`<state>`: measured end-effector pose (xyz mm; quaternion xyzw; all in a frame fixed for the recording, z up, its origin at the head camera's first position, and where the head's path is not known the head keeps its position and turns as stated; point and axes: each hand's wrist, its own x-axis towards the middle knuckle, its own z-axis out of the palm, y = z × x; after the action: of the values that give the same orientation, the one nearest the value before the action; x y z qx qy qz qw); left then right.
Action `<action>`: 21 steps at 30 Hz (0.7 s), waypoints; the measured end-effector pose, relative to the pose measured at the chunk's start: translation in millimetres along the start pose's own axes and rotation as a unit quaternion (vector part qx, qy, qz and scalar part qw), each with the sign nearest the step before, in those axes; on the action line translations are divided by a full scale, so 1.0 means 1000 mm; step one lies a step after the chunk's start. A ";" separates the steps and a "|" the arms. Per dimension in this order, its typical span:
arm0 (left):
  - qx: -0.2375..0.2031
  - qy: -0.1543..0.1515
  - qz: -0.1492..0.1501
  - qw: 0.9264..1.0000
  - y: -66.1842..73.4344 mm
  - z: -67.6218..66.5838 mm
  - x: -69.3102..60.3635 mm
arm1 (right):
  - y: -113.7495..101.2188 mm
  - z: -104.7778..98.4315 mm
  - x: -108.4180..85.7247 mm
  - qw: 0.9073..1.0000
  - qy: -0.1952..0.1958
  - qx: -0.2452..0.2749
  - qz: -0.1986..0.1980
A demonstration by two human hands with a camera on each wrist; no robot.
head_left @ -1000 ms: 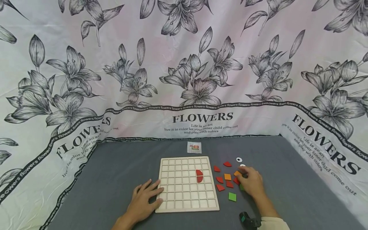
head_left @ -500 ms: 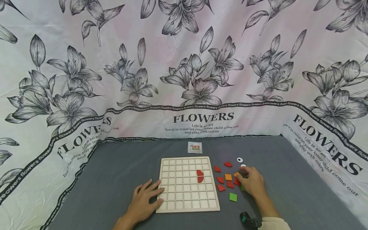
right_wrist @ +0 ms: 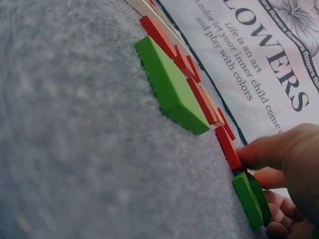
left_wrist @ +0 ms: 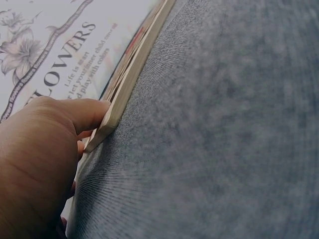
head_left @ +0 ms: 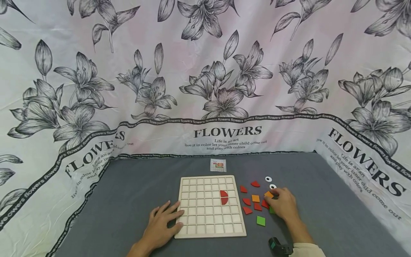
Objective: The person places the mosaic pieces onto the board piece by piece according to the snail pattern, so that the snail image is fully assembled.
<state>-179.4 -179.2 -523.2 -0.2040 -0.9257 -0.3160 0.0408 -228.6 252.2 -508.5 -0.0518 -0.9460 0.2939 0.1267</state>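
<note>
My left hand (head_left: 160,225) rests at the left edge of a pale wooden grid board (head_left: 209,230), fingers spread over its rim. In the left wrist view the thumb touches the board's side (left_wrist: 124,94). Two red quarter-round pieces (head_left: 223,193) lie in cells on the board's right side. To the right of the board, my right hand (head_left: 285,204) pinches an orange square tile (head_left: 268,194) between thumb and fingers. Under that hand are a red piece (right_wrist: 228,148) and green pieces (right_wrist: 247,199), partly hidden by it.
Several red pieces (head_left: 247,210), another orange square (head_left: 255,198) and a green square (head_left: 261,221) lie between board and right hand. Two white rings with black centres (head_left: 268,179) lie behind it. A picture card (head_left: 218,165) lies beyond the board. A black device (head_left: 277,246) sits by the right sleeve.
The right hand's fingertips have shifted slightly at the orange square, which now shows more between them. One white ring is less covered by the hand. The left hand and board stay put.
</note>
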 end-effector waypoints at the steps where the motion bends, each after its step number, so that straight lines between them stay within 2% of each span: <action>1: 0.000 0.000 0.000 1.000 0.000 0.000 0.000 | -0.001 0.000 0.000 1.000 -0.005 -0.003 0.006; 6: 0.001 -0.002 0.002 1.000 -0.001 0.000 0.000 | -0.003 -0.001 0.002 1.000 -0.018 -0.011 0.020; 10: 0.005 0.002 0.005 1.000 -0.001 0.000 0.001 | -0.002 -0.001 0.002 1.000 0.010 -0.002 -0.004; 13: 0.004 0.004 0.005 1.000 -0.001 0.000 0.001 | -0.001 -0.001 0.002 1.000 0.015 -0.005 -0.021; 18: 0.003 -0.001 0.001 1.000 -0.001 0.000 0.001 | -0.002 -0.003 0.003 0.999 -0.027 -0.026 -0.007; 21: 0.005 -0.001 0.000 1.000 -0.001 0.001 0.001 | -0.004 -0.003 0.004 0.999 -0.038 -0.033 0.003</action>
<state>-180.7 -179.1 -524.1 -0.2043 -0.9272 -0.3113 0.0406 -232.0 251.6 -502.7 -0.0472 -0.9593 0.2643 0.0880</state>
